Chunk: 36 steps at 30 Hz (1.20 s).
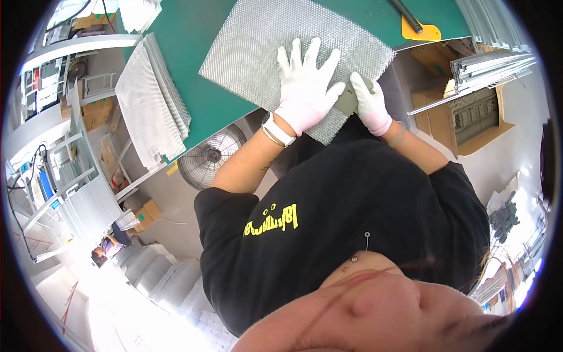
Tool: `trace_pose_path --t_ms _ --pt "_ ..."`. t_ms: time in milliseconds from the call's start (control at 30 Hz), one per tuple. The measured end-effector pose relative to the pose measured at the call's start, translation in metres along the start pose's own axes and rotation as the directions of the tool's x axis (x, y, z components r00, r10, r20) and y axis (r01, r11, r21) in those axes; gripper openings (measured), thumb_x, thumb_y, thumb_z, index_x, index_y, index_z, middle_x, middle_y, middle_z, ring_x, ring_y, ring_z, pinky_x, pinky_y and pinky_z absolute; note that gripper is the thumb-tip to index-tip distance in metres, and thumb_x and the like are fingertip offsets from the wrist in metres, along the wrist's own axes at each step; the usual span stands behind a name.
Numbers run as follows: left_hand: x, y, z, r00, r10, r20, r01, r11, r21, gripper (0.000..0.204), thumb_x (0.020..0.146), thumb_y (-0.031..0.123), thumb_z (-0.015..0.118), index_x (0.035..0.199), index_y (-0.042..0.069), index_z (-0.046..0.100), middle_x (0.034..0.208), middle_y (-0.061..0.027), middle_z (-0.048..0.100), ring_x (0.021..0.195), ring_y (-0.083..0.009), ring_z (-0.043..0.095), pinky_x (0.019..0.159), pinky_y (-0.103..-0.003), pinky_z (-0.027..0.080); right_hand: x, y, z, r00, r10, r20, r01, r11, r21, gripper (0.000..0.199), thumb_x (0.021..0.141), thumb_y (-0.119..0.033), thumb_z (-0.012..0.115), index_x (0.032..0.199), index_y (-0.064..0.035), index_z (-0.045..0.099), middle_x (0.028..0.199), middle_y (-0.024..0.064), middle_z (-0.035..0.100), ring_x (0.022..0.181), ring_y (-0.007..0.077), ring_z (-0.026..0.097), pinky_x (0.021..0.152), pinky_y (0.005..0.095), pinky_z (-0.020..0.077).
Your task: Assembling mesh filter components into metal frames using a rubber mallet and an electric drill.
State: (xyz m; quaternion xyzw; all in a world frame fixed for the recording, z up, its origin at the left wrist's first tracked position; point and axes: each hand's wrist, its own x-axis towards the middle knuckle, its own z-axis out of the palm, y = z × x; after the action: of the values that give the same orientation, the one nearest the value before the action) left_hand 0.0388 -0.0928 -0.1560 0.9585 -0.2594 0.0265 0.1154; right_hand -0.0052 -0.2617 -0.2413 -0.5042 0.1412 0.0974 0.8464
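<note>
Overhanging green table (205,104) (fan (214,155) nearby): mesh (249,50)

I saw the mesh sheet (246,53) and black handle (406,14) cut off at the top; the right hand (372,107) partly hid a grey-green pad (346,104).

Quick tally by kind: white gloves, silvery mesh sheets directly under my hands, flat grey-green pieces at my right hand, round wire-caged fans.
White gloves: 2
Silvery mesh sheet: 1
Flat grey-green piece: 1
Round wire-caged fan: 1
Total: 5
</note>
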Motion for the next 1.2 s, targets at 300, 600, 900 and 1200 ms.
trace_pose_path --t_ms 300,600,900,1200 --pt "-0.003 -0.005 0.003 1.0 -0.022 -0.019 0.021 0.997 -0.07 0.063 0.087 0.047 0.063 0.143 0.02 0.053 0.151 -0.0208 0.039 0.142 -0.0494 0.028 0.117 -0.067 0.011 -0.009 -0.009 0.014 0.999 0.019 -0.035 -0.016 0.997 0.08 0.018 0.102 -0.024 0.062 0.1 -0.0066 0.067 0.088 -0.0035 0.065 0.077 0.0048 0.059 0.068 0.0242 0.0502" --pt "-0.002 -0.001 0.002 1.0 0.006 -0.01 -0.006 1.0 -0.013 0.058 0.089 0.044 0.062 0.142 0.02 0.055 0.149 -0.0205 0.042 0.141 -0.0491 0.029 0.117 -0.066 0.013 -0.001 0.003 0.011 0.994 0.056 -0.096 -0.043 0.99 0.134 0.022 0.104 -0.026 0.058 0.101 -0.0067 0.067 0.088 -0.004 0.064 0.077 0.0042 0.057 0.07 0.0237 0.049" --pt "0.063 -0.088 -0.021 0.97 0.238 0.051 -0.242 0.914 0.327 0.05 0.093 0.039 0.058 0.139 0.021 0.058 0.151 -0.0121 0.045 0.141 -0.0399 0.036 0.115 -0.064 0.021 0.024 -0.051 -0.003 0.895 0.187 0.404 0.228 0.585 -0.778 0.052 0.084 -0.046 0.074 0.11 -0.001 0.069 0.086 0.013 0.071 0.08 0.0214 0.07 0.073 0.0319 0.0557" --pt "-0.023 0.025 0.013 0.913 0.369 -0.173 -0.387 0.653 -0.651 0.023 0.087 0.01 0.064 0.108 0.005 0.071 0.107 -0.011 0.07 0.101 -0.0309 0.067 0.093 -0.043 0.051 -0.037 0.02 -0.29 0.636 -0.067 -0.769 -0.27 0.914 -0.303 0.056 0.089 -0.029 0.078 0.127 0.0042 0.054 0.098 0.0055 0.063 0.077 0.0154 0.06 0.071 0.0292 0.0507"
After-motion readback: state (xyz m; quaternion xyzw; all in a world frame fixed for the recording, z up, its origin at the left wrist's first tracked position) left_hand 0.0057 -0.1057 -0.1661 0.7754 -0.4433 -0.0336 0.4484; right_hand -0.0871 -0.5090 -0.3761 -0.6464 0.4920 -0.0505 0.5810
